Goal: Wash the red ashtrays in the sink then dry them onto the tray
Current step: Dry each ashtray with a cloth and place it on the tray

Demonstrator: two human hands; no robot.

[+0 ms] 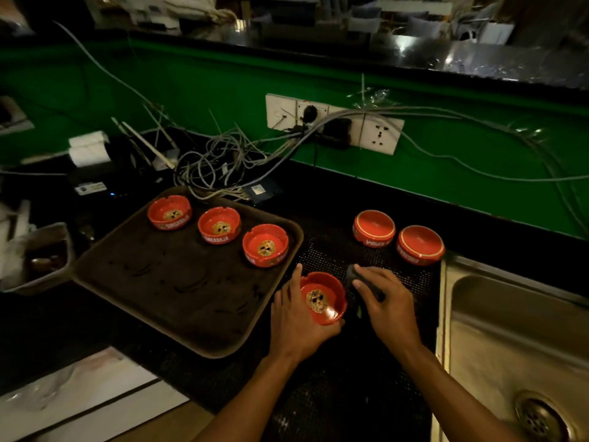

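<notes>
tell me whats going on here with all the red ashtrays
A person is drying red ashtrays at a counter beside a steel sink. The left hand grips one ashtray upright, just off the tray's edge, while the right hand holds a dark cloth next to it. Three ashtrays already sit upright on the brown tray. Two more lie upside down on the mat by the sink.

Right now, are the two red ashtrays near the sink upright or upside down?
Upside down. Both ashtrays show flat ringed bases, and their lettering reads inverted.
</notes>
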